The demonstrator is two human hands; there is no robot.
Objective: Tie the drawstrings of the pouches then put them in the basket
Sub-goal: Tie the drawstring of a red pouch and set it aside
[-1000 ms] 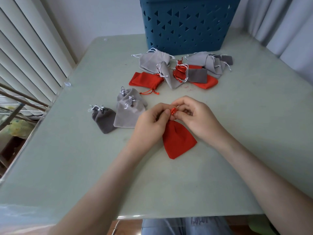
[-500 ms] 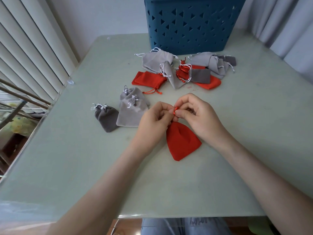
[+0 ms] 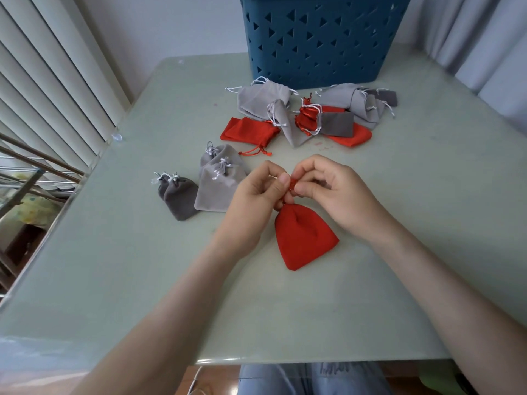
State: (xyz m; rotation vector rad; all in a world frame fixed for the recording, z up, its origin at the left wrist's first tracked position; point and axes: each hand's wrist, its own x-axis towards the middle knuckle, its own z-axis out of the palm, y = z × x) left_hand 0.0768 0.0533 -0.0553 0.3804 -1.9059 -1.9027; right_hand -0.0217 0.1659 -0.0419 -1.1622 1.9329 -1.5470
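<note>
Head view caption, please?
On the pale green table, left hand and right hand pinch the red drawstring of a red fabric pouch.

Left grip [image 3: 253,201], right grip [image 3: 339,192]: fingers curled, tips meeting, seemingly pinching drawstring [image 3: 292,184].

No text, label, brand, number or sign can be read anywhere, whether on the red pouch [image 3: 305,238], the grey pouches [image 3: 219,192], the blue basket [image 3: 356,61] or the table [image 3: 142,280].
</note>
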